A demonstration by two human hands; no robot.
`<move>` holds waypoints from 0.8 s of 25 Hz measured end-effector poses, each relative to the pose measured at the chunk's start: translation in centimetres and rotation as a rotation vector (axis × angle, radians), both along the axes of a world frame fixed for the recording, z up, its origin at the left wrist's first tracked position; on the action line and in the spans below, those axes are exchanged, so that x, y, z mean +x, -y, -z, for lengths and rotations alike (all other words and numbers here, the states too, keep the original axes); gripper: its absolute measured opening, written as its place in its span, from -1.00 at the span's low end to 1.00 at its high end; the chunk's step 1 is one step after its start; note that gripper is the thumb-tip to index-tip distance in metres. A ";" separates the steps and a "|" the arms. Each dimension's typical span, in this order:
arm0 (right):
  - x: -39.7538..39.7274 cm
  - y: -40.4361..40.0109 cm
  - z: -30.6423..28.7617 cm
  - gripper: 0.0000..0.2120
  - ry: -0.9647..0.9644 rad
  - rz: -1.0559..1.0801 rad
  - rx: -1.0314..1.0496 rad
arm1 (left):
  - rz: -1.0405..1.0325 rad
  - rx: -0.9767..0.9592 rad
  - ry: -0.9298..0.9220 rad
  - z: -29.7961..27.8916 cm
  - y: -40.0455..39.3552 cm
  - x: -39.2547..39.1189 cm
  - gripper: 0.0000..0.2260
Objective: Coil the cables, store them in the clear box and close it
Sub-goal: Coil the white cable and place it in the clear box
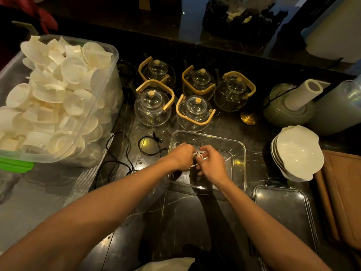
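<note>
Both my hands meet over the clear box point(239, 145), which stands open on the dark marble counter. My left hand point(182, 156) and my right hand point(212, 163) together grip a small white cable point(198, 154), bunched between the fingers; most of it is hidden by them. A black cable point(150, 144) lies loosely looped on the counter just left of the box. A second black cable point(117, 153) trails further left. The clear lid point(283, 208) lies flat to the right of the box.
Several glass teapots point(193, 112) with wooden handles stand behind the box. A big plastic tub point(105, 90) of white shells sits at the left. Stacked white bowls point(298, 151) and a wooden board point(343, 192) are at the right, with paper rolls point(304, 92) behind them.
</note>
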State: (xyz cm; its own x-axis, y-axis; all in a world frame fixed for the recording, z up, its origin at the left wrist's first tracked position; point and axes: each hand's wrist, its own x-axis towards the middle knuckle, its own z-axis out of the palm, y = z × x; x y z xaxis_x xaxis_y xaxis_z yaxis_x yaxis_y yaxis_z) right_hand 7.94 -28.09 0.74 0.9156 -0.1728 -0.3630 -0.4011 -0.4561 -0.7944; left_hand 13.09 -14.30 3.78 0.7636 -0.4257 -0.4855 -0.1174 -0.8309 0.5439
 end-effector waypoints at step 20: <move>3.4 -2.0 3.5 -0.81 -0.058 0.157 0.143 | -0.200 -0.137 0.397 -1.1 -3.3 -1.4 -0.80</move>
State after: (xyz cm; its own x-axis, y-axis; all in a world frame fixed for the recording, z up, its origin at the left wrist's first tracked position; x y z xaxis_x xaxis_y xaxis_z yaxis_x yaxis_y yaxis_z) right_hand 11.34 -26.07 -2.75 0.8585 -0.2547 -0.4451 -0.5050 -0.2686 -0.8203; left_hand 11.73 -10.95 4.91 0.9526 -0.2911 -0.0885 -0.1836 -0.7819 0.5957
